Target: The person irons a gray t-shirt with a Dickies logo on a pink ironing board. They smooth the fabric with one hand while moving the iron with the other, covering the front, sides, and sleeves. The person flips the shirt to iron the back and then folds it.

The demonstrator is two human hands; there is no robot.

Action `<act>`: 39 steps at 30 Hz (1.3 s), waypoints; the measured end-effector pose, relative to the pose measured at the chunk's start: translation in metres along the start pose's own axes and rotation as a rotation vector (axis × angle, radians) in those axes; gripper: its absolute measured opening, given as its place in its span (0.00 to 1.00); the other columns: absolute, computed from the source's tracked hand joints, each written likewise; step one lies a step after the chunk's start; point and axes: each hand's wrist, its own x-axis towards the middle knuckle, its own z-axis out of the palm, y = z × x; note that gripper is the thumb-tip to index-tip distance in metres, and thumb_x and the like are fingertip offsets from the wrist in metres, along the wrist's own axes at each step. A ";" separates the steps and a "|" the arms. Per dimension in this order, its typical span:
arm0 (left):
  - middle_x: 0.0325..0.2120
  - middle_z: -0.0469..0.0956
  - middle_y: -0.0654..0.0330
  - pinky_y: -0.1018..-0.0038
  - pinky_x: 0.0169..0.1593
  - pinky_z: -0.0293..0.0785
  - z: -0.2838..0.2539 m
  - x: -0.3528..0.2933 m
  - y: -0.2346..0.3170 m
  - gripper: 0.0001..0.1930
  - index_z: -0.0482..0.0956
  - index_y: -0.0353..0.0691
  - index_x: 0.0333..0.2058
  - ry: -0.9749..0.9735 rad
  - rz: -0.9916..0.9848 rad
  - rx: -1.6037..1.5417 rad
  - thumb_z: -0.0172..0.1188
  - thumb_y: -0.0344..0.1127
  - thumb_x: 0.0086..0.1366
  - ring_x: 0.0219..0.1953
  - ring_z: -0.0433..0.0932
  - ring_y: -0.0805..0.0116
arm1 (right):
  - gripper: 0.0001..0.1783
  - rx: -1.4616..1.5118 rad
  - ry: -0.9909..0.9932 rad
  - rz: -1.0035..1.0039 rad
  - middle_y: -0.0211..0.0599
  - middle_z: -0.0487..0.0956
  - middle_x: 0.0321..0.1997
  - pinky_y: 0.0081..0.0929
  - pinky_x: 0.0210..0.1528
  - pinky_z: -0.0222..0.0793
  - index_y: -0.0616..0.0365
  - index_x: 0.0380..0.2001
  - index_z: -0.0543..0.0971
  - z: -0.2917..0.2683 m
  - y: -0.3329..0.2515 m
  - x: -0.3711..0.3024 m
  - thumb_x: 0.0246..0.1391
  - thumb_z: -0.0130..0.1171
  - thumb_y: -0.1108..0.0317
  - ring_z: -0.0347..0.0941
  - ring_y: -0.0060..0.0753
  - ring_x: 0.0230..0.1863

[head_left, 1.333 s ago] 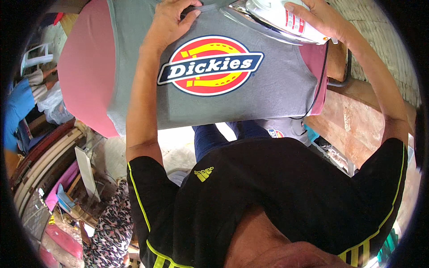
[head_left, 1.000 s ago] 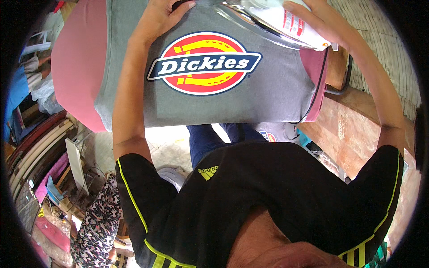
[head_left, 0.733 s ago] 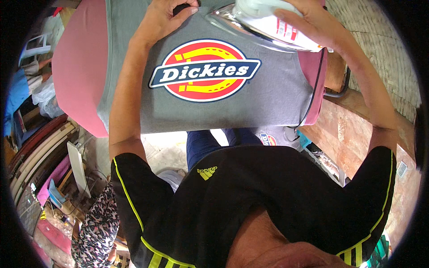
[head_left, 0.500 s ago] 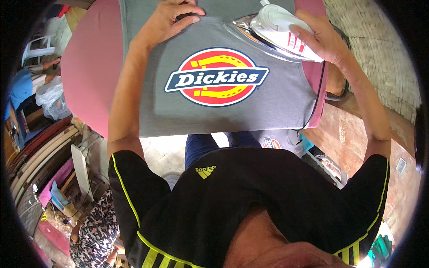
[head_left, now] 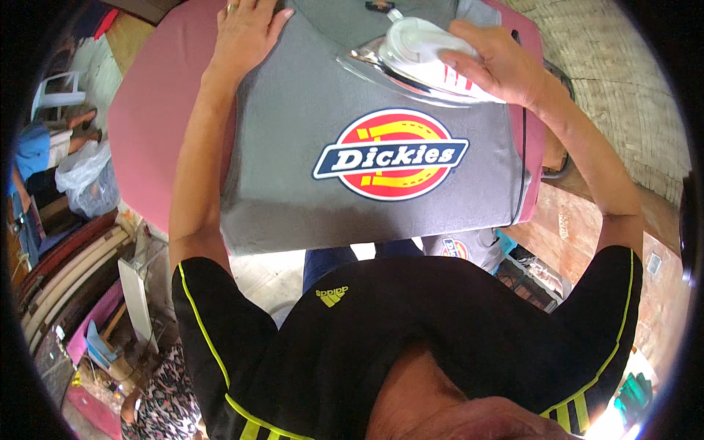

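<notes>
A grey T-shirt [head_left: 286,169] is spread over a pink padded ironing board [head_left: 161,117], with a red, yellow and blue printed emblem [head_left: 392,155] on its lower part. My right hand [head_left: 499,64] is wrapped round the handle of a white steam iron [head_left: 422,48]. The iron's shiny soleplate rests on the shirt above the emblem, its tip toward the left. At the shirt's left edge my left hand [head_left: 249,35] lies flat, fingers stretched forward and thumb apart, holding nothing. Some fingertips run to the picture's upper rim.
A black cord [head_left: 523,161] runs down the board's right side. Beyond it are a woven wall surface [head_left: 623,95] and a stone-patterned ledge [head_left: 561,235]. More printed grey cloth [head_left: 458,248] lies under the board. To the left are a plastic bag [head_left: 88,180], stacked boards [head_left: 77,253] and other people.
The shirt with its emblem has shifted right and toward me. My left hand has moved left and flattened from a bent-finger hold at the cloth. The iron has moved a little left.
</notes>
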 end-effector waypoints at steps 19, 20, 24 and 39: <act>0.28 0.80 0.56 0.57 0.41 0.73 0.046 0.026 -0.055 0.13 0.79 0.42 0.36 0.007 -0.235 -0.151 0.60 0.47 0.66 0.35 0.78 0.52 | 0.24 0.115 0.095 0.288 0.47 0.81 0.44 0.32 0.47 0.72 0.61 0.54 0.75 -0.028 0.037 0.030 0.67 0.50 0.52 0.77 0.40 0.43; 0.24 0.79 0.57 0.57 0.40 0.73 0.047 0.026 -0.053 0.13 0.79 0.43 0.35 0.029 -0.256 -0.189 0.61 0.46 0.66 0.33 0.78 0.52 | 0.24 0.130 0.102 0.275 0.43 0.82 0.40 0.30 0.43 0.73 0.61 0.54 0.75 -0.025 0.039 0.035 0.68 0.50 0.52 0.77 0.34 0.38; 0.26 0.81 0.53 0.57 0.37 0.74 0.045 0.025 -0.053 0.16 0.79 0.41 0.38 -0.029 -0.274 -0.195 0.58 0.50 0.68 0.32 0.79 0.49 | 0.22 0.164 0.101 0.224 0.41 0.82 0.36 0.29 0.38 0.74 0.62 0.51 0.75 -0.022 0.041 0.054 0.67 0.51 0.53 0.77 0.31 0.33; 0.25 0.77 0.47 0.54 0.36 0.70 0.041 0.029 -0.045 0.10 0.75 0.39 0.30 0.076 -0.266 -0.229 0.60 0.39 0.63 0.31 0.77 0.44 | 0.22 0.212 -0.078 0.364 0.41 0.80 0.34 0.32 0.41 0.75 0.63 0.48 0.75 -0.039 0.015 0.086 0.65 0.51 0.53 0.77 0.33 0.36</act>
